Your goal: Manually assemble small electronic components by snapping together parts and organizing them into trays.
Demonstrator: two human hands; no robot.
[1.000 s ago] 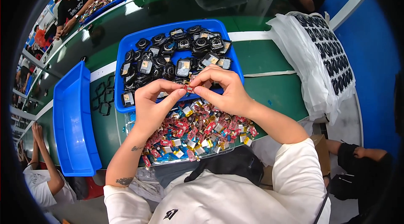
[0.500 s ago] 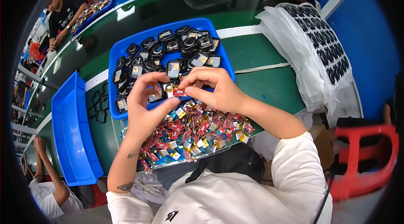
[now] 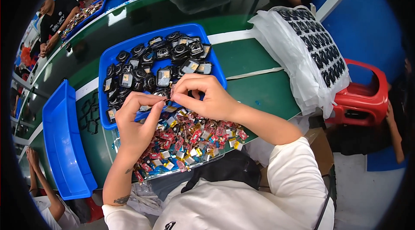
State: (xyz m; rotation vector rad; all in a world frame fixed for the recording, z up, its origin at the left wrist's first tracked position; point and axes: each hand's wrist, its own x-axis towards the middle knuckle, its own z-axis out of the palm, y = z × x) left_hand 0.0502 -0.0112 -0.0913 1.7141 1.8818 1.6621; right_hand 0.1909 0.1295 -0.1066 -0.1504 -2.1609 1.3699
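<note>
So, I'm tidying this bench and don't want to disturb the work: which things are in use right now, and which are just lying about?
In use:
- left hand and right hand, pinching a small part between them
- pile of small red and yellow parts under the hands
- blue tray of black round parts, just behind

Lying about:
- empty blue tray, left
- white bags, right
- red stool

Both hands meet over near edge of tray [image 3: 108, 63] holding small round parts [image 3: 162, 59]; left hand [image 3: 136, 128] left of right hand [image 3: 203, 98]. Heap of small packets [image 3: 190, 137] lies below hands, nearest person. Second tray [image 3: 62, 143] at far left. Sheets bearing parts [image 3: 311, 44] at right, on table [image 3: 250, 91].
</note>
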